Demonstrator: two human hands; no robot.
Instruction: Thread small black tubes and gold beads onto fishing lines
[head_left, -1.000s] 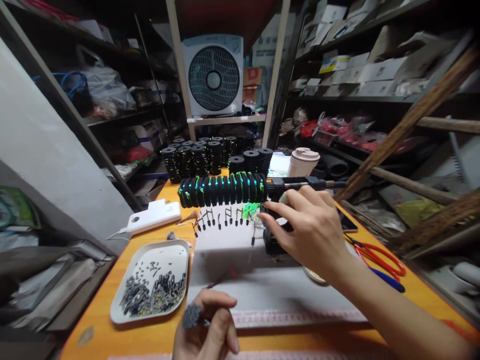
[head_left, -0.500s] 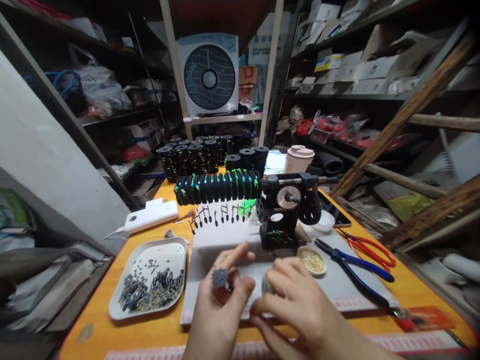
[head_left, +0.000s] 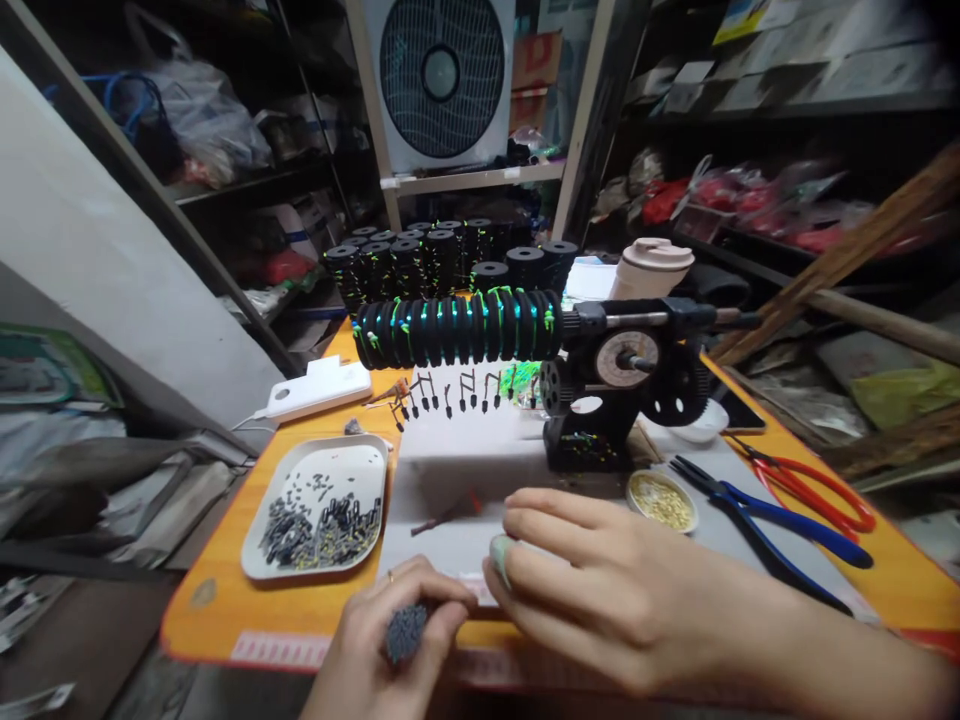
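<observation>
My left hand (head_left: 390,640) is closed round a small bundle of dark grey tubes (head_left: 405,632) at the near table edge. My right hand (head_left: 600,590) sits beside it, fingers curled toward the bundle, a pale green cover on the thumb tip; what it pinches, if anything, is too small to see. Ahead stands a black winding machine (head_left: 615,390) with a row of black spools (head_left: 457,327) wound with green line on its shaft. Small black pieces hang on lines (head_left: 450,395) under the spools, above a grey mat (head_left: 480,470).
A white tray (head_left: 321,512) of small dark tubes lies left. A small dish of gold beads (head_left: 661,500), blue pliers (head_left: 757,520) and red scissors (head_left: 810,490) lie right. Stacked black spools (head_left: 442,255), a beige cup (head_left: 651,268), a white box (head_left: 319,388) and a fan (head_left: 441,75) stand behind.
My right hand left the machine's crank and came down next to my left hand. Both hands drew back to the near table edge, and the view tilted down.
</observation>
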